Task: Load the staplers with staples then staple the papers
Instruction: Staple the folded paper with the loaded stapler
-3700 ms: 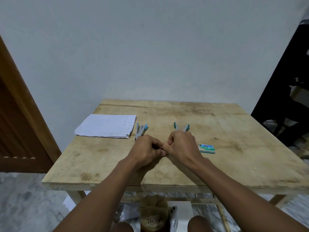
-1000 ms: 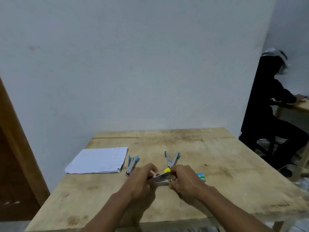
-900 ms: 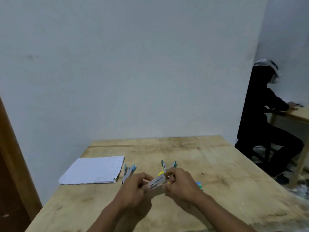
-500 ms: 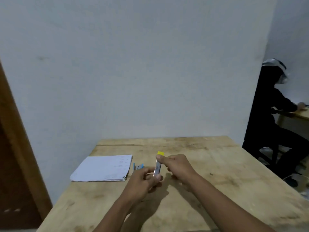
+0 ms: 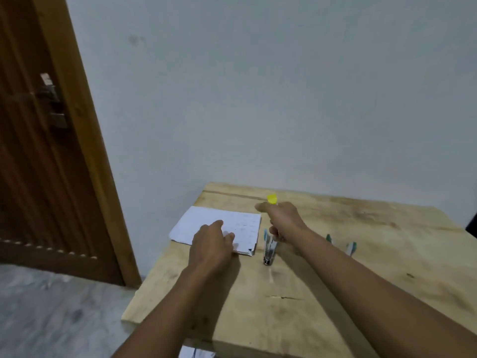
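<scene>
Nothing here can be read. The white stack of printed paper sheets (image 5: 206, 220) on the pale wooden worktop (image 5: 361, 254) carries faint grey rows of print, too small and blurred to make out any word or number.

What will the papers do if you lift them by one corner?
Probably droop: the papers are a thin, loose stack, and a near corner already curls up. They look light, so a push would likely slide them on the table. The left hand resting on them should stop that.
</scene>
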A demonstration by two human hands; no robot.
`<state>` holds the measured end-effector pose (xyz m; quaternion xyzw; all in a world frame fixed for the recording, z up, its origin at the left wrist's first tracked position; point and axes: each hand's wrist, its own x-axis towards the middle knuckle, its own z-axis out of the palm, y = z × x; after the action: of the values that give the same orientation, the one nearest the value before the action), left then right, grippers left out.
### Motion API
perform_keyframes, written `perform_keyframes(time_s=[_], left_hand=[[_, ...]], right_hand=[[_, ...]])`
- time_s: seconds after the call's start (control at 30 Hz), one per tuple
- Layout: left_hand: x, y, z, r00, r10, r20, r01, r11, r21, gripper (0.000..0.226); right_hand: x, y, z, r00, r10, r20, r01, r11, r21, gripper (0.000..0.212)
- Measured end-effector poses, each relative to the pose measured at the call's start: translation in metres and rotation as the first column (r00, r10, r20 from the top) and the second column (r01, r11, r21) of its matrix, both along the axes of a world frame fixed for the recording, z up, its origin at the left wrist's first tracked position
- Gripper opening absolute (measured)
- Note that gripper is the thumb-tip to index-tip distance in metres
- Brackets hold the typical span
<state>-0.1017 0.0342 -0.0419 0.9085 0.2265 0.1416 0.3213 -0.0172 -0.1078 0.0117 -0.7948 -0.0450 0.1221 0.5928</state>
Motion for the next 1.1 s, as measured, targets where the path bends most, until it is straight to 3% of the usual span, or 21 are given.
perform_keyframes(time_s=[0.1,0.17,0.27,0.37,0.47,0.57,0.63,0.73,0.83,0.93,0.97,1.03,1.1], left_hand=[[0.006,0.020,-0.013,0.990,0.018,-0.142,0.010,0.981,0.194,0.033],[0.010,0.035,-0.022,0.994,-0.008,-0.112,0.039,0.959,0.280,0.027],[0.014,0.056,-0.027,0.995,-0.101,-0.016,0.101,0.958,0.269,0.026],[0.017,0.068,-0.023,0.993,-0.107,0.056,0.096,0.980,0.174,0.026],[0.021,0.069,-0.024,0.995,-0.052,0.088,0.042,0.993,0.115,0.025],[0.025,0.070,-0.029,0.992,0.040,0.124,-0.052,0.994,0.098,0.018],[0.029,0.070,-0.026,0.991,0.122,0.048,-0.128,0.979,0.161,0.004],[0.034,0.061,-0.015,0.970,0.228,-0.089,-0.215,0.968,0.129,0.016],[0.038,0.055,-0.003,0.950,0.306,0.054,-0.289,0.933,-0.215,0.060],[0.040,0.060,0.007,0.904,0.409,0.125,-0.285,0.794,-0.537,0.080],[0.041,0.065,0.008,0.890,0.434,0.140,-0.259,0.733,-0.629,0.077],[0.040,0.074,0.017,0.876,0.459,0.152,-0.180,0.601,-0.779,0.048],[0.038,0.079,0.025,0.904,0.398,0.154,-0.114,0.575,-0.810,0.022]], right_hand=[[0.019,0.028,-0.007,0.978,0.077,0.195,0.001,0.929,-0.371,0.026],[0.031,0.047,-0.011,0.950,0.152,0.275,0.025,0.837,-0.547,0.011],[0.045,0.068,-0.021,0.909,0.336,0.247,-0.072,0.710,-0.700,0.009],[0.050,0.081,-0.030,0.917,0.348,0.194,-0.092,0.657,-0.748,0.020],[0.053,0.088,-0.037,0.940,0.290,0.180,-0.077,0.694,-0.716,0.012],[0.055,0.089,-0.044,0.966,0.215,0.140,-0.065,0.734,-0.676,0.022],[0.053,0.089,-0.042,0.969,0.180,0.170,-0.017,0.735,-0.678,0.017],[0.050,0.085,-0.040,0.974,0.142,0.176,0.009,0.754,-0.657,0.026],[0.051,0.082,-0.040,0.994,0.053,0.100,0.011,0.836,-0.549,0.015],[0.055,0.082,-0.040,1.000,-0.010,0.009,0.012,0.925,-0.379,0.023],[0.056,0.082,-0.037,1.000,-0.015,-0.015,0.009,0.946,-0.325,0.023],[0.056,0.078,-0.027,0.997,-0.004,-0.074,-0.010,0.980,-0.199,0.022],[0.053,0.069,-0.012,0.989,-0.004,-0.147,-0.003,0.999,-0.047,0.016]])
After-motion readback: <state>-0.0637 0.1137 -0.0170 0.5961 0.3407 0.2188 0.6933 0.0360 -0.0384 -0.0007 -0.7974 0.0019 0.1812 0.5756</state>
